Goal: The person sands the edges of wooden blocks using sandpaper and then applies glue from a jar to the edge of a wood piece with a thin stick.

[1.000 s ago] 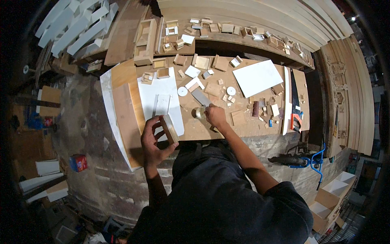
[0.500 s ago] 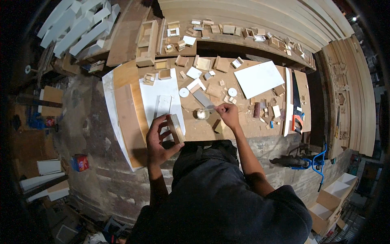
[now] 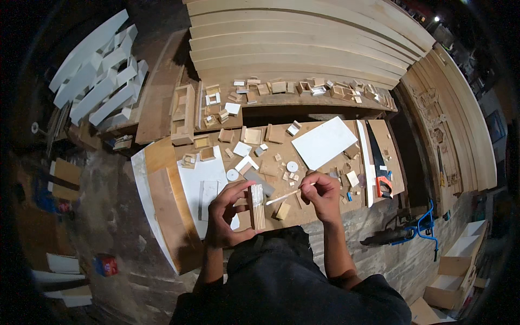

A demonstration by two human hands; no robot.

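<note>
My left hand (image 3: 221,215) grips a small wooden piece with layered, plywood-like edges (image 3: 258,216), fingers on its far end and thumb at the near end. White, glue-like stuff covers part of its upward edge. My right hand (image 3: 324,196) pinches a thin wooden stick (image 3: 285,197), its whitened tip pointing left, close beside the piece's right side. Just beyond the piece lies a grey strip (image 3: 262,183). Below the stick sits a small yellowish block (image 3: 282,210) on the workbench (image 3: 303,208). The small cup seen earlier is hidden now.
A white panel (image 3: 325,142), a white round disc (image 3: 292,166) and several wood offcuts lie across the bench. At its right end rests a handsaw (image 3: 377,157) with an orange handle. Small wooden boxes line the back shelf (image 3: 287,101). A blue-framed bike (image 3: 420,227) stands right.
The stick has left the cup and moved to the wooden piece. My left hand has brought the piece rightward and turned its edge up. The view has tilted up.
</note>
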